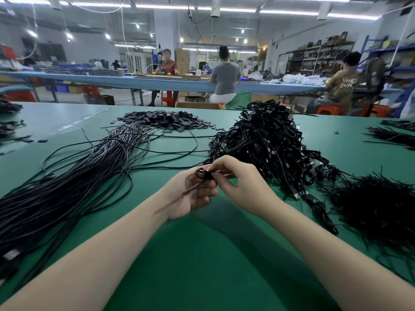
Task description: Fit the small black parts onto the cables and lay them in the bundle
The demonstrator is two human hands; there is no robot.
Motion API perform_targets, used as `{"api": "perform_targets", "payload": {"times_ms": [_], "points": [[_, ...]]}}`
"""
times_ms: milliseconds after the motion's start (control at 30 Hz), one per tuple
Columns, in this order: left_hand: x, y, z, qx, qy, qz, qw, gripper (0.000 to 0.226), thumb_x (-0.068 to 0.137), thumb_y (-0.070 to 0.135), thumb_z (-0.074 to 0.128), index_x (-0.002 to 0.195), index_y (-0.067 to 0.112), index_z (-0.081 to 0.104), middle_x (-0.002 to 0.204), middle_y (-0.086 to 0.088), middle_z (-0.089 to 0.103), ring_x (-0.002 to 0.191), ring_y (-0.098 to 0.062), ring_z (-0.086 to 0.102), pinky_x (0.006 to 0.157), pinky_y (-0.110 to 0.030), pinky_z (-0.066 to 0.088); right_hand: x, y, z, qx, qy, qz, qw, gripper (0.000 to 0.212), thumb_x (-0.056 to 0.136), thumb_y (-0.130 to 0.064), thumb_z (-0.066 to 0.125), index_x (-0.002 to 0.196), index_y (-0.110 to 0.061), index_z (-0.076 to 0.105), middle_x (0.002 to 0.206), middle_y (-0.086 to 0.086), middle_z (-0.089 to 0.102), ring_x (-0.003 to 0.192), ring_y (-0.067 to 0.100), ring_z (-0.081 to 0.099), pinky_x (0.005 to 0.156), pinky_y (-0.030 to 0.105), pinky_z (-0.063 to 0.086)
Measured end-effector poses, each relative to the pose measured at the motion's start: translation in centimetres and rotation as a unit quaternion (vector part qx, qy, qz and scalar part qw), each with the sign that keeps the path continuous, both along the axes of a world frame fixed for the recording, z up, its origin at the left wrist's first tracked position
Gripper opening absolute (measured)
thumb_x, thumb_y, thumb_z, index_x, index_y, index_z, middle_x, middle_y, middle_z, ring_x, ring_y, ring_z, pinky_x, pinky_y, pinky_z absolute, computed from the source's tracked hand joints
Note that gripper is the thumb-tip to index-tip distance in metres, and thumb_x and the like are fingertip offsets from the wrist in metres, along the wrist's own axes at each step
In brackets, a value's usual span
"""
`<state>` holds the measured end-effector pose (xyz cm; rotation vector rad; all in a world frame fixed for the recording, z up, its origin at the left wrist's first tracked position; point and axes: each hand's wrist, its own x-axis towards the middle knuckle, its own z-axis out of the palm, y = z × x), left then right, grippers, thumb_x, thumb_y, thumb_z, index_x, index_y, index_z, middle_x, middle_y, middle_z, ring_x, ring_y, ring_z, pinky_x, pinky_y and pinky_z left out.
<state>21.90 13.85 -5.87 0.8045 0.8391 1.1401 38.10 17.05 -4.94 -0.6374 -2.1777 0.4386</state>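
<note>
My left hand point(193, 194) and my right hand point(235, 182) meet above the green table point(202, 254). Both pinch one coiled black cable point(203, 173), whose blurred tail runs down across my left palm. A long bundle of straight black cables point(74, 176) lies to the left. Small flat black parts point(166, 120) are heaped at the far middle. A tall tangled pile of coiled cables point(265, 140) stands just right of my hands. Whether a black part sits on the held cable is hidden by my fingers.
A pile of thin black ties point(377, 203) lies at the right. More cable heaps sit at the far right edge point(395, 133) and the far left edge point(11, 129). Three people work at a long blue bench point(157, 83) behind the table.
</note>
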Motion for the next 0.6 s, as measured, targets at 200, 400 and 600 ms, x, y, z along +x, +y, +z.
{"api": "perform_targets", "payload": {"times_ms": [200, 400, 600], "points": [[0.0, 1.7, -2.1, 0.174, 0.307, 0.256, 0.900, 0.023, 0.096, 0.007, 0.043, 0.102, 0.025, 0.055, 0.057, 0.002, 0.064, 0.047, -0.012, 0.055, 0.045, -0.018, 0.040, 1.0, 5.9, 7.0, 0.209, -0.057, -0.220, 0.951, 0.011, 0.093, -0.015, 0.053, 0.096, -0.010, 0.063, 0.082, 0.004, 0.066, 0.071, 0.023, 0.057, 0.064, 0.031, 0.042], [-0.1, 2.6, -3.4, 0.188, 0.368, 0.224, 0.882, 0.024, 0.094, 0.010, 0.044, 0.093, 0.030, 0.058, 0.059, 0.005, 0.064, 0.048, -0.010, 0.054, 0.048, -0.015, 0.040, 3.6, 15.0, 12.9, 0.141, -0.367, -0.416, 0.820, 0.033, 0.092, -0.012, 0.048, 0.126, -0.010, 0.053, 0.116, 0.017, 0.058, 0.104, 0.035, 0.057, 0.082, 0.042, 0.047], [-0.2, 2.7, -3.4, 0.159, 0.370, 0.204, 0.892, 0.028, 0.093, 0.010, 0.042, 0.087, 0.029, 0.061, 0.060, 0.007, 0.064, 0.050, -0.008, 0.054, 0.051, -0.017, 0.043, 5.0, 18.2, 12.0, 0.140, -0.451, -0.395, 0.788, 0.055, 0.092, -0.016, 0.053, 0.141, -0.035, 0.038, 0.124, 0.008, 0.058, 0.109, 0.031, 0.059, 0.072, 0.040, 0.046]]}}
